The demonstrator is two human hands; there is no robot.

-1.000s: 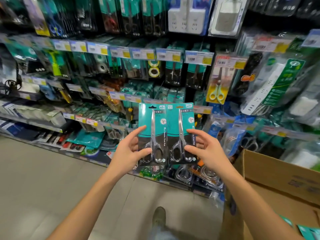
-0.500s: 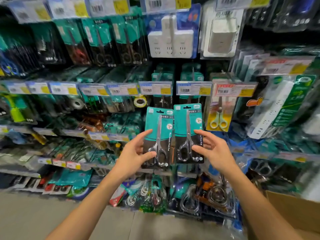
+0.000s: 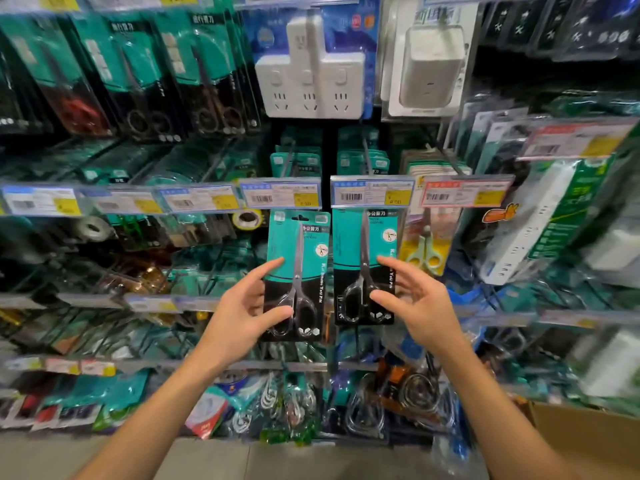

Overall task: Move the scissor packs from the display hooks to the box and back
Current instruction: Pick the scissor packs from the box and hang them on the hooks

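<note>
I hold up two teal-and-black scissor packs in front of the display. My left hand (image 3: 242, 306) pinches the left pack (image 3: 298, 268) by its lower left edge, thumb on the front. My right hand (image 3: 415, 303) pinches the right pack (image 3: 363, 258) by its lower right edge. The right pack's top is tucked just under a price label (image 3: 372, 192), at the hook (image 3: 365, 150) where more teal packs hang. The left pack's top sits just below the neighbouring label (image 3: 280, 195) and its hook (image 3: 289, 157). A corner of the cardboard box (image 3: 588, 434) shows at the lower right.
Hooks crowded with blister packs fill the wall: dark scissor packs (image 3: 145, 74) upper left, white socket adapters (image 3: 311, 71) above, yellow-handled scissors (image 3: 424, 251) just right of my hands, power strips (image 3: 554, 216) further right. Grey floor (image 3: 207, 459) runs below.
Both hands have lifted the two packs up and toward the hooks; the right pack's top now reaches under its price label. The view has tilted upward, so less of the box shows.
</note>
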